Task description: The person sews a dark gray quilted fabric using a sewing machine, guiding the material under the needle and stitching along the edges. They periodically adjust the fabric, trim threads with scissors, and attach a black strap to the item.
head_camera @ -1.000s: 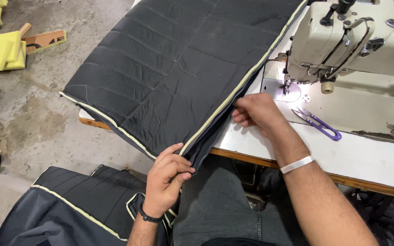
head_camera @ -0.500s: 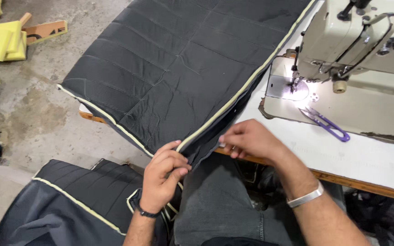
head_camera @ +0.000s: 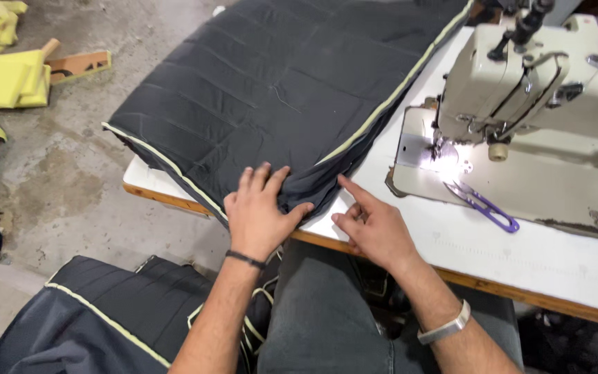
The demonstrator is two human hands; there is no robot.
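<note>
Hands meet at centre frame: left hand lies flat and open on the black quilted fabric panel's near edge; right hand, index extended, touches that edge on the white table.

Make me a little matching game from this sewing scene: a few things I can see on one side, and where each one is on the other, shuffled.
Things:
1. left hand
2. right hand
3. purple thread snips
4. yellow foam pieces

Places:
A. on the concrete floor at the far left
B. flat on the corner of the black quilted fabric
C. on the white table, forefinger at the fabric's folded edge
D. on the bed of the sewing machine, right of the needle light

Pairs: 1-B, 2-C, 3-D, 4-A
</note>
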